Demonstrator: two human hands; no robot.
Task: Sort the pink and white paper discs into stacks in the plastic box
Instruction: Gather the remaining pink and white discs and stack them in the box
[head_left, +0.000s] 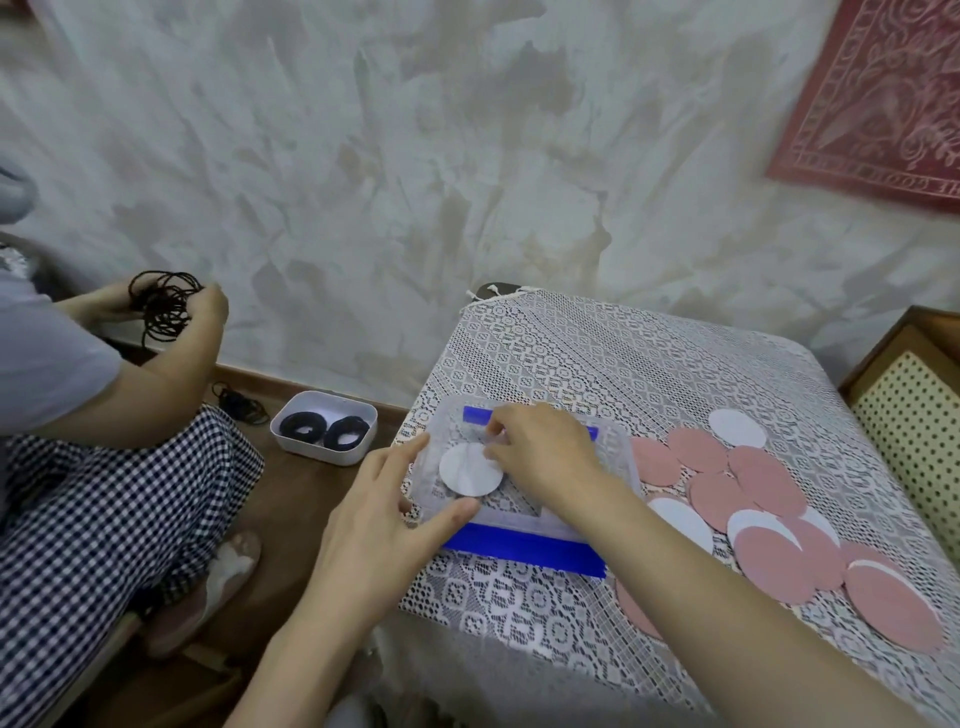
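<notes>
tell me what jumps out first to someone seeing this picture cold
The eye lands on two bare hands over a clear plastic box with blue clips: the right hand reaches inside beside a white disc, and the left hand steadies the box's near left corner. To its right, pink and white discs lie scattered on the lace tablecloth. Far left, another person holds black elastic bands.
</notes>
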